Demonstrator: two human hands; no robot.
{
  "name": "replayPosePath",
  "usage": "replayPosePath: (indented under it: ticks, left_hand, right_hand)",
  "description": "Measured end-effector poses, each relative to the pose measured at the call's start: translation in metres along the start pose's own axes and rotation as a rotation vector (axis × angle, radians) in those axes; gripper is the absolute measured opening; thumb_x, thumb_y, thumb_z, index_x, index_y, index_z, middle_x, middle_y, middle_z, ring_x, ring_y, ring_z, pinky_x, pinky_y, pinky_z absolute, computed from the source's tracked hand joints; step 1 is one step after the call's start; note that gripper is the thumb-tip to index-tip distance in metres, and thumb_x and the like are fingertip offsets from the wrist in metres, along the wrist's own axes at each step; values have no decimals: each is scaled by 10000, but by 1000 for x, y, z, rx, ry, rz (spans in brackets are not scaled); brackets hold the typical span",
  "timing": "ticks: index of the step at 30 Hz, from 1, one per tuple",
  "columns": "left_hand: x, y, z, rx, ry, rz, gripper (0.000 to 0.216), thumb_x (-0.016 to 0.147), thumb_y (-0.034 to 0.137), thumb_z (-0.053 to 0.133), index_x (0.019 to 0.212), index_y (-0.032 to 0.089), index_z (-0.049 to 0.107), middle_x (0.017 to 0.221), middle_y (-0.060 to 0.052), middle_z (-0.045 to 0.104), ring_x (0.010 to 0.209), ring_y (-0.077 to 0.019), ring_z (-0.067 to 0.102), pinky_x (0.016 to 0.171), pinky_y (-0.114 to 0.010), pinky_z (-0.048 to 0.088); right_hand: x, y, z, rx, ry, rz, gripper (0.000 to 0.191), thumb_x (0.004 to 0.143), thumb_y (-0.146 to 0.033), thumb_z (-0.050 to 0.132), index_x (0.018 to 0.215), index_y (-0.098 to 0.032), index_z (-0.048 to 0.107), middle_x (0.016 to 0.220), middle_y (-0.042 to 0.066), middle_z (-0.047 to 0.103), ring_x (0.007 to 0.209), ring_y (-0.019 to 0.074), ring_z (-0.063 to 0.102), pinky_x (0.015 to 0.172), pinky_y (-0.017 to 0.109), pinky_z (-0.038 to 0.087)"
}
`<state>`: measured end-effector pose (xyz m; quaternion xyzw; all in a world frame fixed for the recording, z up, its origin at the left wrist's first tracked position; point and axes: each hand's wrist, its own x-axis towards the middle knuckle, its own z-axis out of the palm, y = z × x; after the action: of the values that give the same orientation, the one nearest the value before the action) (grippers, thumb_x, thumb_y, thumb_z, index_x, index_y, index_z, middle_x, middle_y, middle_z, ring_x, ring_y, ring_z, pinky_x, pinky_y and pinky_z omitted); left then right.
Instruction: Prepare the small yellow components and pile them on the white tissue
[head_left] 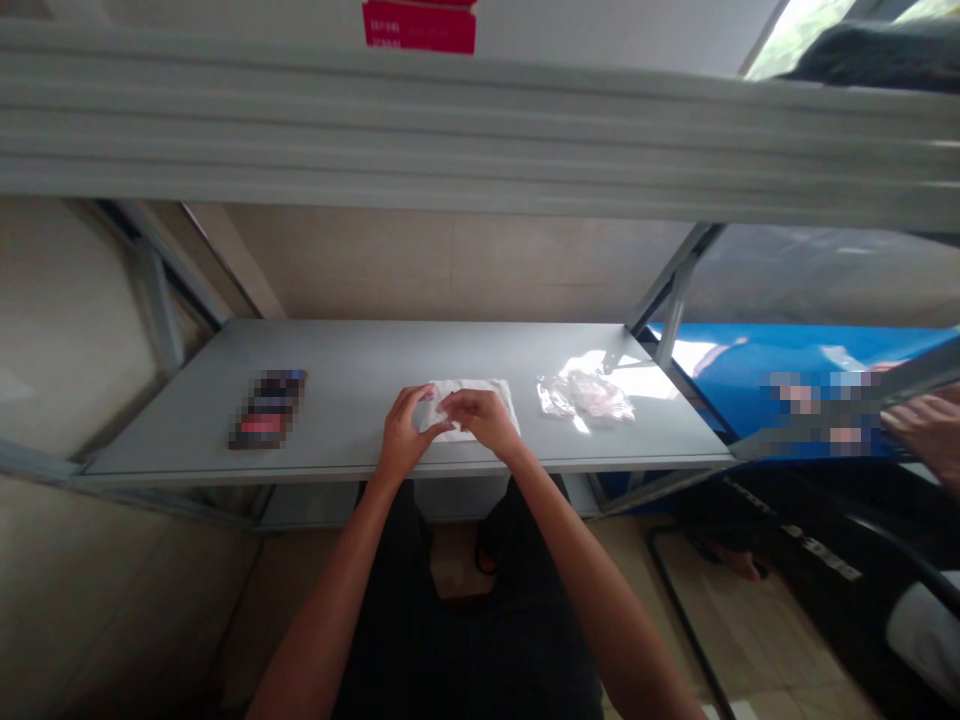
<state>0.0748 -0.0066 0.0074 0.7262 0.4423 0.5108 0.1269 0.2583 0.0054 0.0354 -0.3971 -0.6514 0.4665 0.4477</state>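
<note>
My left hand [405, 432] hovers over the near left part of a white cloth [499, 390], its thumb and fingers curved in a C around something pale that blends with the cloth. From the right, my right hand [480, 415] meets it, fingers bent and tips pinched together close to the left thumb. Whatever lies between the fingertips is too small and washed out to name. Beneath both hands, the cloth lies flat on the grey shelf [337, 350]. To the right is a pile of clear plastic bags [589, 396], shiny in the light.
A blurred-out phone-like object [268, 410] lies at left on the shelf. Overhead runs a thick grey beam [480, 140], with a red box [420, 25] above. Metal posts [679, 290] flank the shelf. Another person's hand [926, 425] is at right, by a blue surface [750, 370].
</note>
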Motion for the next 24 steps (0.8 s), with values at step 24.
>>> replayPosePath:
  ticks: [24]
  left_hand:
    - [-4,-2,2,100,47,87,504,913,447,736,1346,218,618,1152,-102,726,1065,-251,676,982,-403,554]
  right_hand:
    - [-7,0,0,-88,91,7,286,861,-343,639,1053,-206,801,1004,56,802,748,176,738,604,262,591]
